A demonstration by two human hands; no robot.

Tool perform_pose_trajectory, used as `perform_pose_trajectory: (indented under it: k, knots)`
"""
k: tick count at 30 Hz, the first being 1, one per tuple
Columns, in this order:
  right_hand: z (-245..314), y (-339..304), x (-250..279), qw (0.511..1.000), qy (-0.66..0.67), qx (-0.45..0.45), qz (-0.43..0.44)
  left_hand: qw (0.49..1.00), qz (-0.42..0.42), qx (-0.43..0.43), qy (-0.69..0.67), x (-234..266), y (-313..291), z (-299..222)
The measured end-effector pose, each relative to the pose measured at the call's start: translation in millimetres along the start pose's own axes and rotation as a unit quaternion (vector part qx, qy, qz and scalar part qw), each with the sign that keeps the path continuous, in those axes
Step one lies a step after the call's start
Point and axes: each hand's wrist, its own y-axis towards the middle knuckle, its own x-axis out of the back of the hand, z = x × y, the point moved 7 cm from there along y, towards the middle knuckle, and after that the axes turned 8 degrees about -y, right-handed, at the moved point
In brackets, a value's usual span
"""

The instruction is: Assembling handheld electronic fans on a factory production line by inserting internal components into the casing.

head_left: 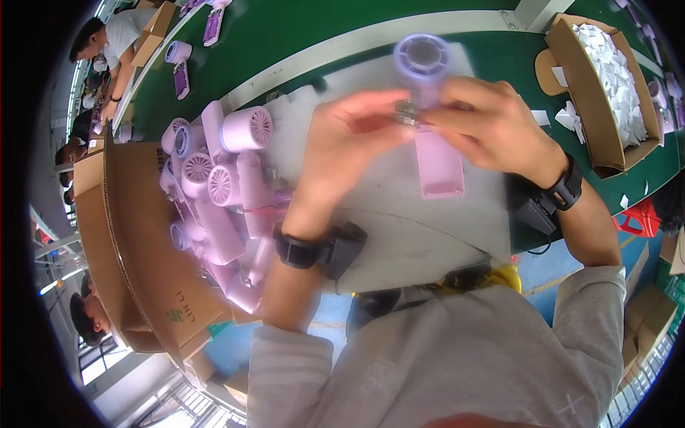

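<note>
A small circuit board [406, 112] is pinched between the thumb and fingers of my left hand [346, 132]. My right hand [492, 118] is closed, its fingertips right beside the board; whatever they grip is hidden. Below both hands lies a handheld fan housing, its lilac round head [422, 55] pointing away from me and its open pink handle shell [440, 167] toward me. My right fingers cover part of the handle's upper end. The housing rests on a grey-white work mat [371, 214].
Left of the mat, several pink fans [221, 182] are heaped beside a large cardboard box [135, 235]. An open carton [606, 93] of white paper pieces stands at the far right. More fan parts [180, 68] lie across the metal rail [300, 60], where co-workers sit.
</note>
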Motion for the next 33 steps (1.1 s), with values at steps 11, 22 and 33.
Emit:
perform_pose_trajectory:
  k: [11, 22, 33]
  knots:
    - [-5, -3, -5, 0.987, 0.103, -0.123, 0.011, 0.996, 0.0, -0.089, 0.031, -14, -4, -2]
    - [-5, 0, 0, 0.986, 0.096, -0.133, -0.031, 0.989, -0.028, -0.134, 0.062, -15, -4, -4]
    - [-8, -3, 0, 0.985, 0.089, -0.133, -0.057, 0.984, -0.041, -0.147, 0.09, -9, -3, 1]
